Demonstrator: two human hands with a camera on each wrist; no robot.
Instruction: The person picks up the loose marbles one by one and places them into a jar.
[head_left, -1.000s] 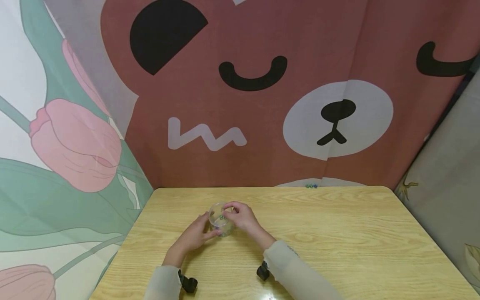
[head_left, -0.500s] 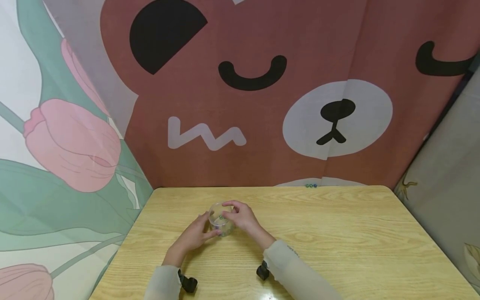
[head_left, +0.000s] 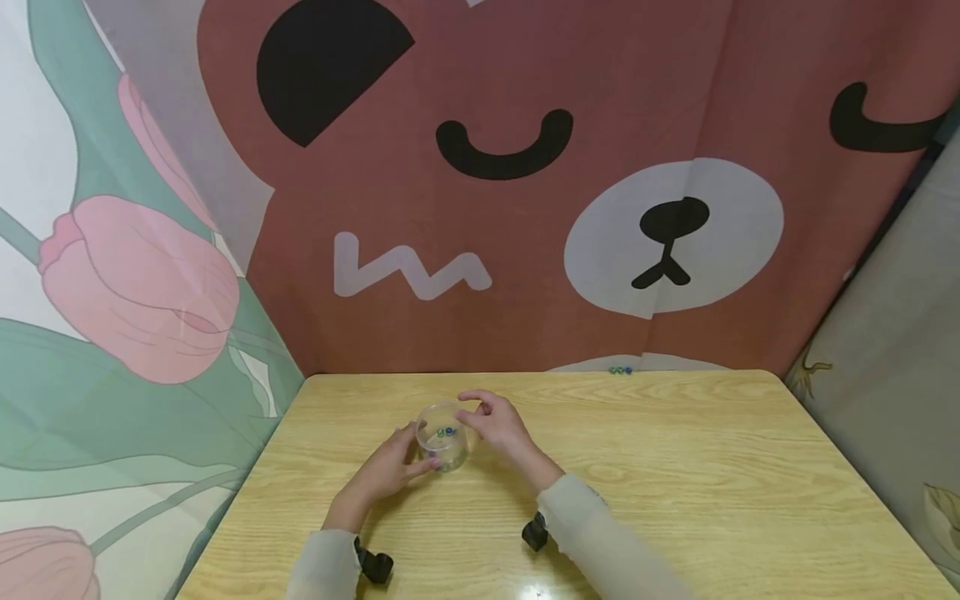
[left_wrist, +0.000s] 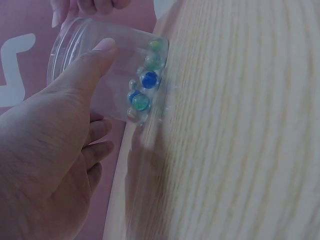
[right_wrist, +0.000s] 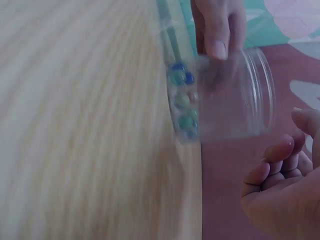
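A clear plastic jar (head_left: 452,456) stands upright on the table, its top uncovered. Green and blue marbles (left_wrist: 149,79) lie on its bottom, several of them. My left hand (head_left: 384,471) holds the jar from the left, with the thumb on the near side and the fingers round the far side. Just right of the jar's rim is my right hand (head_left: 501,425), thumb and index finger apart and the other fingers loosely curled. In the right wrist view nothing shows between the right hand's fingers (right_wrist: 280,148), which are clear of the jar.
The wood-grain table (head_left: 675,475) reaches back to a curtain (head_left: 525,325) with a bear print. A few small green and blue marbles (head_left: 620,371) sit at the table's far edge. A tulip-print curtain (head_left: 142,283) hangs on the left.
My right hand was over the jar's mouth and has drawn back up and to the right. A blue marble now shows inside where the fingers were. The left hand keeps its hold on the jar.
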